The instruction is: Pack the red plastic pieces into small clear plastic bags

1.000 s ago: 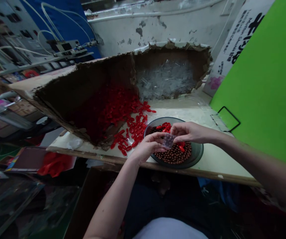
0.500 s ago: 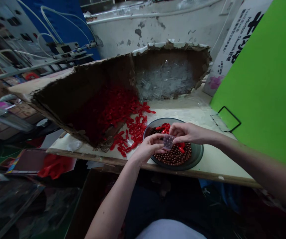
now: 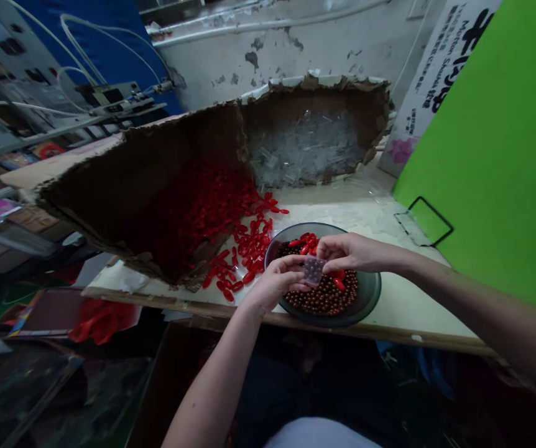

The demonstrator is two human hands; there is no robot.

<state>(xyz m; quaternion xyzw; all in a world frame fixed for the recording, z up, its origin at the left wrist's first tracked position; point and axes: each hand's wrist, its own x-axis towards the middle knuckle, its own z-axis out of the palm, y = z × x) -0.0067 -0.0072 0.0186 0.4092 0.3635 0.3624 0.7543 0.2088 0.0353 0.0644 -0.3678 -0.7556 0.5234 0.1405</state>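
Observation:
Over a grey-green bowl [image 3: 370, 292], my left hand [image 3: 280, 283] pinches the left side of a small clear plastic box [image 3: 313, 271] with rounded shapes showing through it. On its right edge close the thumb and fingers of my right hand [image 3: 342, 252]. Whether the rounded shapes are inside the box or are beads seen through it, I cannot tell. Brown round beads [image 3: 328, 298] fill the bowl below. Several red oval pieces [image 3: 306, 241] lie on the beads, partly hidden behind my right hand.
Left of the bowl, red oval pieces [image 3: 252, 242] spill from a torn cardboard box [image 3: 86, 180] onto the pale table [image 3: 417, 298]. Its far compartment holds clear plastic pieces [image 3: 305, 152]. A bright green panel [image 3: 496, 162] with a black wire handle [image 3: 436, 221] stands at right.
Both hands still hold the small plastic box over the bowl. It has turned a little, so its face shows more squarely. The whole view has shifted slightly.

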